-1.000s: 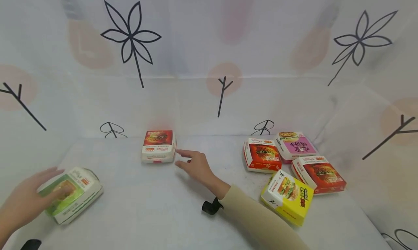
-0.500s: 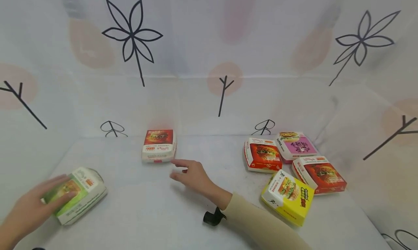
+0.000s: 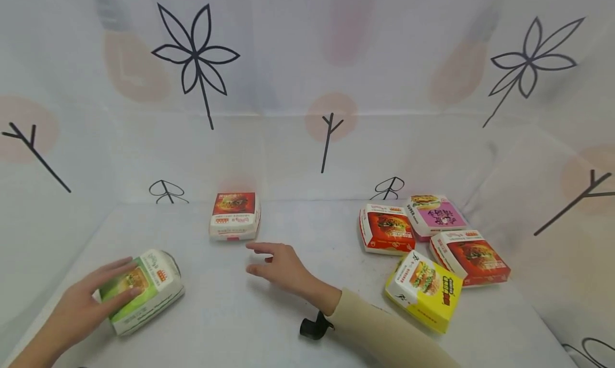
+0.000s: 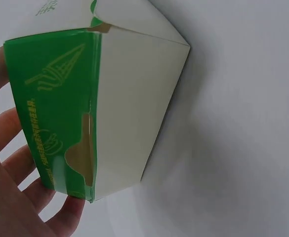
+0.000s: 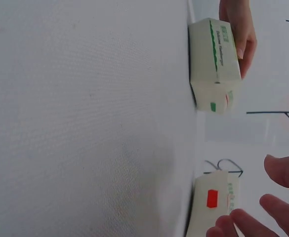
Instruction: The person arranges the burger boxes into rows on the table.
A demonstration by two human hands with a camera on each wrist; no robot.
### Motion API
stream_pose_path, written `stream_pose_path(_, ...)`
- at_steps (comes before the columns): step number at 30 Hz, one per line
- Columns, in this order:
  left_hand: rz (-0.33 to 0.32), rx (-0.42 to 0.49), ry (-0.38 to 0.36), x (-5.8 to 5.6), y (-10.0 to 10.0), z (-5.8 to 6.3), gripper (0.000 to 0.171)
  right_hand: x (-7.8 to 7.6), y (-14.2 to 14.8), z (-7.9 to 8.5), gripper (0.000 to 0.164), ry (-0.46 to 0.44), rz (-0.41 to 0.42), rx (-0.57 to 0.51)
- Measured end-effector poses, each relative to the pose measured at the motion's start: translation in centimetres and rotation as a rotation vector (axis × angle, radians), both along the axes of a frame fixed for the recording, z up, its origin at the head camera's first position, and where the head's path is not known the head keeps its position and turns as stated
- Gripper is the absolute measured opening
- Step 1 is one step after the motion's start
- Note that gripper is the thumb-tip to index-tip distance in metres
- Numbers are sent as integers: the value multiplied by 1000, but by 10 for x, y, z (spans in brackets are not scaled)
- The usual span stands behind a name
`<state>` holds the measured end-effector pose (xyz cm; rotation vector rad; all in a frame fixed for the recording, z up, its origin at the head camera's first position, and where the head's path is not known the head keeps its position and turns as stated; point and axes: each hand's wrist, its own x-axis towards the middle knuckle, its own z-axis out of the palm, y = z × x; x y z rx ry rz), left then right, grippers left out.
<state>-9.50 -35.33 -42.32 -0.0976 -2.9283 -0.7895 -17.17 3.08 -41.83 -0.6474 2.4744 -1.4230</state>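
My left hand holds a green and white burger box at the left, fingers over its top and thumb along the near side. In the left wrist view, the box's green end and plain white side face the camera, with fingertips along the green edge. My right hand hovers over the white cloth, thumb and fingers apart, holding nothing. Just beyond its fingertips stands a red and white burger box. The right wrist view shows both boxes, with my right fingers partly overlapping the red-marked one.
On the right sit two red burger boxes, one farther left and one nearer the edge. A pink box stands behind them and a yellow box in front. A patterned cloth backdrop rises behind.
My left hand has moved to the right, and the green burger box has come along. My right hand has drawn slightly back and left, away from the red and white box's side.
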Motion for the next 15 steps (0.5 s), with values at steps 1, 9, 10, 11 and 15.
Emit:
stream_pose_path(1, -17, 9, 7, 0, 3, 0, 65, 0, 0, 0, 46, 1, 3, 1)
stream_pose_path(9, -82, 9, 25, -8, 36, 6, 63, 0, 1, -1, 46, 17, 14, 2)
stream_pose_path(10, -87, 10, 21, -10, 40, 6, 63, -1, 2, -1, 46, 18, 15, 2)
stream_pose_path(11, -95, 13, 18, -11, 44, 6, 63, -1, 2, -1, 46, 19, 16, 2)
stream_pose_path(15, -125, 16, 8, -17, 61, 7, 63, -2, 2, -1, 46, 15, 14, 10)
